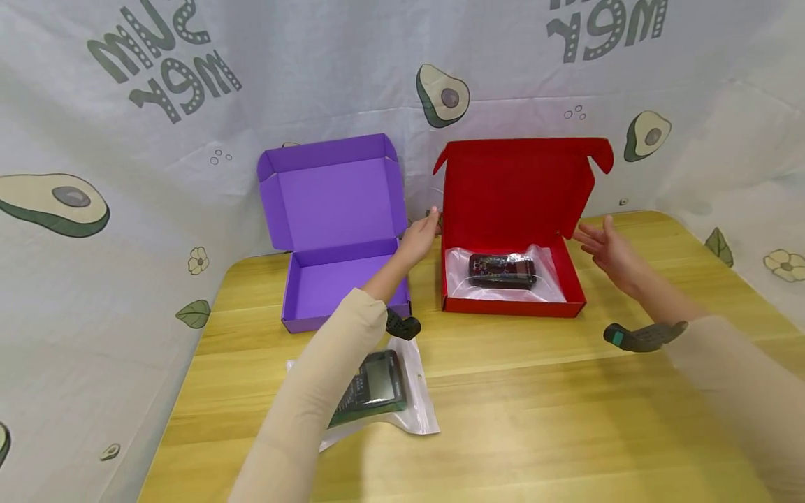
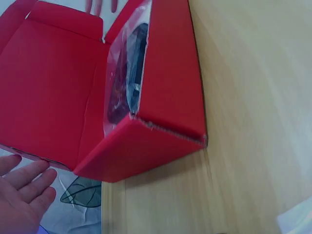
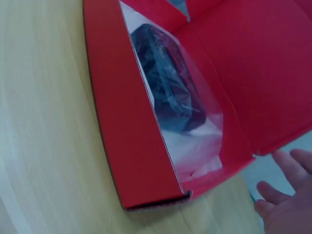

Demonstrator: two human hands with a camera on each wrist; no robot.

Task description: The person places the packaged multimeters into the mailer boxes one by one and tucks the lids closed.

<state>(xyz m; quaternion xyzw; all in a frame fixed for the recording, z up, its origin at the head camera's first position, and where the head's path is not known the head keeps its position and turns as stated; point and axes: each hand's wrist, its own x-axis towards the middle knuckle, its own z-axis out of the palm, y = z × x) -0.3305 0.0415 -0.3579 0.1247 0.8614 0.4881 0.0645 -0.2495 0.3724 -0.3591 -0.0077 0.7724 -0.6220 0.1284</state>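
A red cardboard box stands with its lid raised. Inside lies a black handheld device in a clear plastic bag. My left hand reaches to the left side of the lid, fingers extended; in the left wrist view its fingertips are right at the lid's edge. On the other side, my right hand has its fingers spread beside the lid's right edge. Neither hand grips anything.
An open purple box with nothing inside stands left of the red one. In front of it, partly behind my left sleeve, lies a bagged dark device with a grey screen. A patterned cloth hangs behind the wooden table.
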